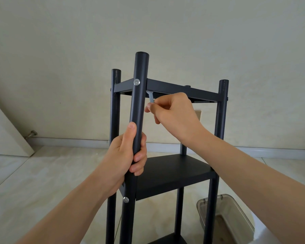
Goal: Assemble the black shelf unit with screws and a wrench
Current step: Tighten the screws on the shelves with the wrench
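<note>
Left hand (128,155) wraps the near post (139,106) of the black shelf unit (169,175), standing upright on the floor; right hand (173,111) pinches the wrench (151,96) w/ its head under the top shelf (165,88) beside the post. Risk: wrench slips off its fastener, since it's hidden underneath.

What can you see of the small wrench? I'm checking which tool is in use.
The wrench is a small, flat, pale grey piece, metal by its look. Its widened head sits up under the top shelf, right beside the near post. It stands nearly upright. The right hand pinches its lower end, hiding the rest of the handle.
</note>
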